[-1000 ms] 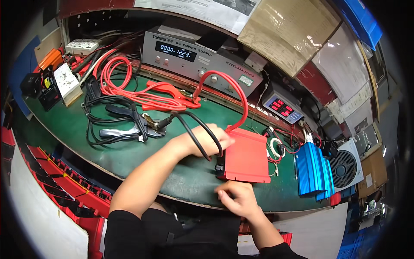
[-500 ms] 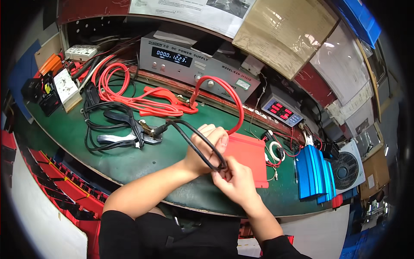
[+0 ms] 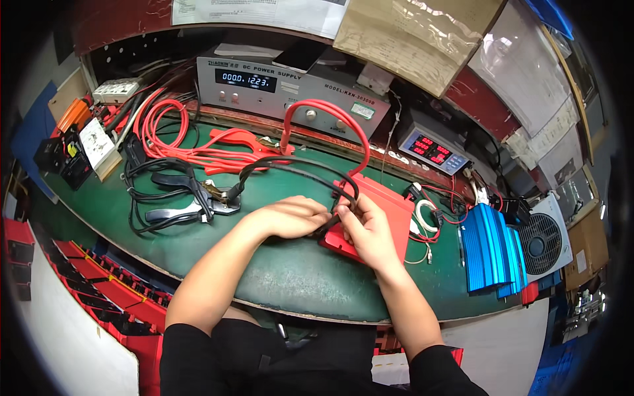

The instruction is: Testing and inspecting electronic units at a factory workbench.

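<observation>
Over the left end of a flat red metal box [image 3: 388, 210], my right hand [image 3: 367, 228] pinches a black cable [image 3: 297, 162] between thumb and fingers. My left hand [image 3: 290, 216] is beside it, palm down, its fingers bent at the box's end; whatever their tips grip is hidden. The black cable runs in a doubled bend to a metal clamp [image 3: 221, 198] with black leads. A thick red cable [image 3: 323, 104] arches from the red clamp [image 3: 244, 140] down to the same end of the box.
Behind stands a grey power supply [image 3: 264, 99]; a smaller meter [image 3: 432, 148] with red digits is right of it. Blue finned cases [image 3: 485, 251] and a fan unit [image 3: 545, 244] occupy the right. Coiled red cable [image 3: 155, 129] and a black open device [image 3: 66, 155] lie left.
Both hands have come down and apart, from holding the black cable loop up to working at the box's left end. The black cable now reaches that end. The box shows more and looks turned.
</observation>
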Available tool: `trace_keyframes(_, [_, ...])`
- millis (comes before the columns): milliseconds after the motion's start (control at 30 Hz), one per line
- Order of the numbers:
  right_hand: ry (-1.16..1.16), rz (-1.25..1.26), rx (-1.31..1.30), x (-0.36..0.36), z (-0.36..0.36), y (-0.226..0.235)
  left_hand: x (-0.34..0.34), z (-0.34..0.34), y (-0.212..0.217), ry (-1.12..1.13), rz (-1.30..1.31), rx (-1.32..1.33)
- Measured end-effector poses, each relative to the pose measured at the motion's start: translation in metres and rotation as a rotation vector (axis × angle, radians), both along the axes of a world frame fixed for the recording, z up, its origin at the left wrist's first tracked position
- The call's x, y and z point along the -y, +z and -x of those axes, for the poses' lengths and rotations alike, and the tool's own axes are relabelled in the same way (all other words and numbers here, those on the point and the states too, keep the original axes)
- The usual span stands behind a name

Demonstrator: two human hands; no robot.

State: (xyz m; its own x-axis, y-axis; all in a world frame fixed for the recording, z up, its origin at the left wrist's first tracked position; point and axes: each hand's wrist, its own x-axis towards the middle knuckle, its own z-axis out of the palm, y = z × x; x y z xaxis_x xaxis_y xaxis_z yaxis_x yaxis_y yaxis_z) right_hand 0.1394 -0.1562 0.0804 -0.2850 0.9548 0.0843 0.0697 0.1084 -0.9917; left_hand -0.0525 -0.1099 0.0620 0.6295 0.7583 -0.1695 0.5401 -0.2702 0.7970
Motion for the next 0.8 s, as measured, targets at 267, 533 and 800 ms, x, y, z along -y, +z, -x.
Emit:
trace_keyframes(267, [-0.058,-0.086,0.122,0.007,0.002,0.001,0.002,0.007,0.007,-0.049,0.511,0.022])
trace_keyframes(533, [-0.069,-0.029,-0.035,0.007,0.002,0.006,0.004,-0.002,0.008,0.041,0.497,0.08])
trace_keyframes(800, [-0.065,-0.043,-0.018,0.007,0.004,0.004,0.002,0.001,0.003,0.048,0.433,0.122])
